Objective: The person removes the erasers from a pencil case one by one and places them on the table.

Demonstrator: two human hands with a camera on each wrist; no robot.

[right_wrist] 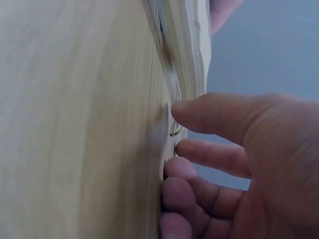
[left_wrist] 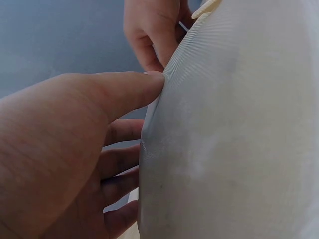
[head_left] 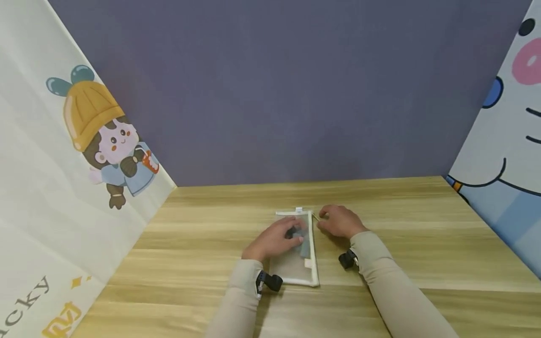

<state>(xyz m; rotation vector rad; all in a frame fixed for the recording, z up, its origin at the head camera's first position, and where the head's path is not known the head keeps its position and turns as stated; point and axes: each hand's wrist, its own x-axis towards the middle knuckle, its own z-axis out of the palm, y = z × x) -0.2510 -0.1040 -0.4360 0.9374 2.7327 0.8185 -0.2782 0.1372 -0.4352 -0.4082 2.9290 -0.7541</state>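
A see-through mesh pouch with white trim lies flat on the table, a grey-blue item showing through it. My left hand rests on its upper middle, the thumb and fingers spread and touching the mesh in the left wrist view. By the pouch's far right corner is my right hand, fingers loosely bent. A thin yellowish cord sticks out from that corner toward its fingertips. In the right wrist view the cord's end shows in the gap between thumb and index finger.
The wooden table meets a dark grey-blue wall at the back. Pale panels with cartoon prints border it, the left panel and the right panel. A small white tag pokes from the pouch's far edge.
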